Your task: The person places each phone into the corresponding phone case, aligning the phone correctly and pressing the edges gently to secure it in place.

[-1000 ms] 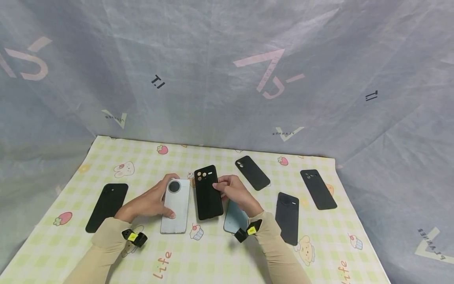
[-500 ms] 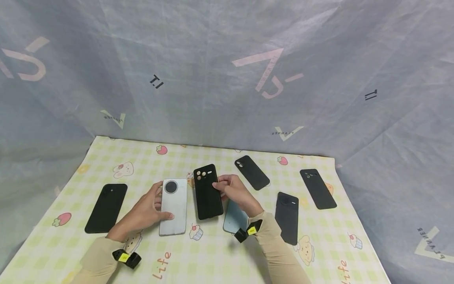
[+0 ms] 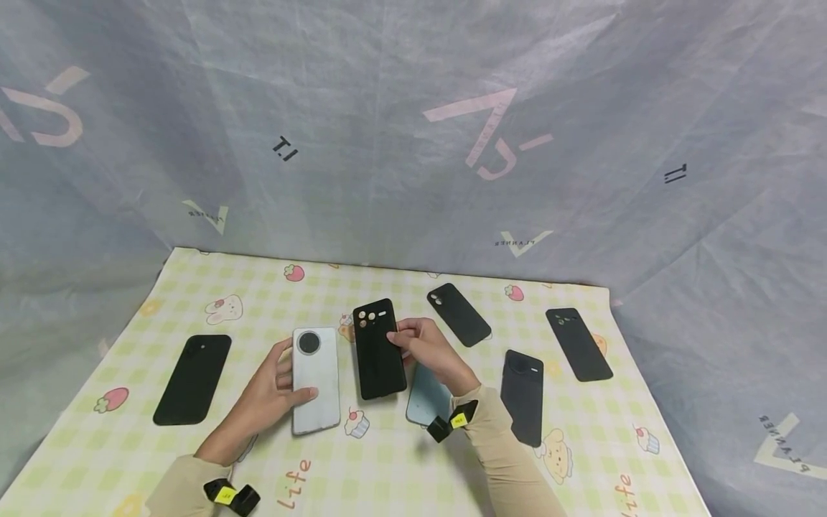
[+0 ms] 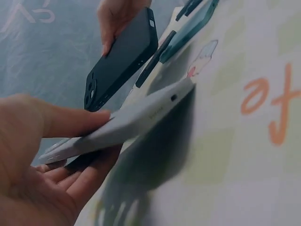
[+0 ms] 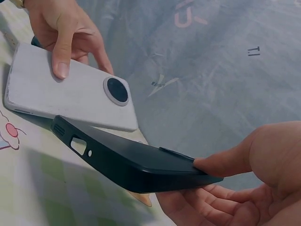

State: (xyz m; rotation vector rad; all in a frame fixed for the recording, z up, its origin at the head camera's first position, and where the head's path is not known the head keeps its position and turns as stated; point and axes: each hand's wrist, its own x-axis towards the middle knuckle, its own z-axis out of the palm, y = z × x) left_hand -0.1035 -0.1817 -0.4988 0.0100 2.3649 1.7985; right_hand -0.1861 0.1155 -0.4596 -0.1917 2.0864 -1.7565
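My left hand (image 3: 271, 388) holds a white phone (image 3: 318, 402) by its left edge, thumb on the back and fingers underneath. Its round dark camera (image 5: 117, 91) faces up. In the left wrist view the white phone (image 4: 141, 115) is lifted and tilted above the cloth, casting a shadow. My right hand (image 3: 429, 352) pinches a black phone case (image 3: 380, 362) by its right edge, thumb on top. Several camera cutouts show at the case's upper end, and a port opening (image 5: 78, 146) in its bottom edge. Phone and case are side by side, apart in the head view.
A light blue phone (image 3: 428, 398) lies partly under my right wrist. At the left is a black phone or case (image 3: 192, 379). Black cases lie at the back (image 3: 459, 314) and far right (image 3: 578, 345); a dark one (image 3: 523, 398) lies right of my forearm. A checked cloth (image 3: 362, 467) covers the table.
My left hand has drawn the white phone slightly left and toward me, and its grip has moved to the left edge, off the top. The right hand and black case stay nearly still.
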